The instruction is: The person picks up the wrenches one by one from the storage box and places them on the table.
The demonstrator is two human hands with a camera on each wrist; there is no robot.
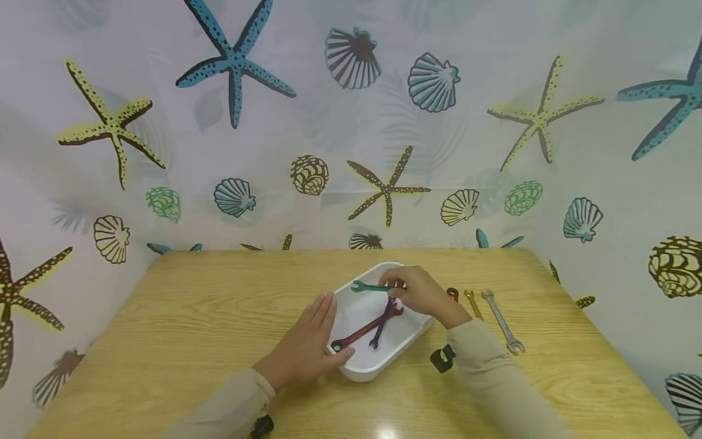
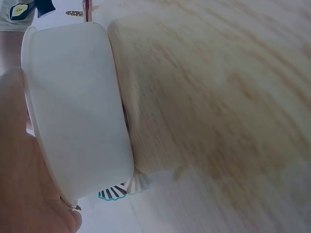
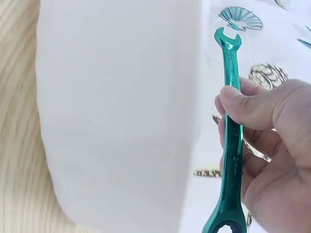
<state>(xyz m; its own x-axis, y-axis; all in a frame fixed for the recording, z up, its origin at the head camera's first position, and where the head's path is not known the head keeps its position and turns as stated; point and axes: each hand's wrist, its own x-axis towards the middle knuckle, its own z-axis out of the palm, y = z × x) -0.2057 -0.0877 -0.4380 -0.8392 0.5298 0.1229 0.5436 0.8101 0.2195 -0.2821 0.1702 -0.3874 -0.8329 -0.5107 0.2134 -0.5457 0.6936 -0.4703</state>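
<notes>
Left hand (image 1: 307, 347) at tray rim (image 1: 359, 371), green wrench (image 1: 368, 287) above.

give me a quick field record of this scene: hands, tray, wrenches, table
left hand: fingers straight, rests against the white tray at its near left side
right hand: pinches the green wrench above the tray's far end
in tray: red wrench and blue wrench, crossed
beside tray, on the right: orange-red wrench, yellow wrench, silver wrench
surface: wooden table
backdrop: seashell and starfish curtain
</notes>
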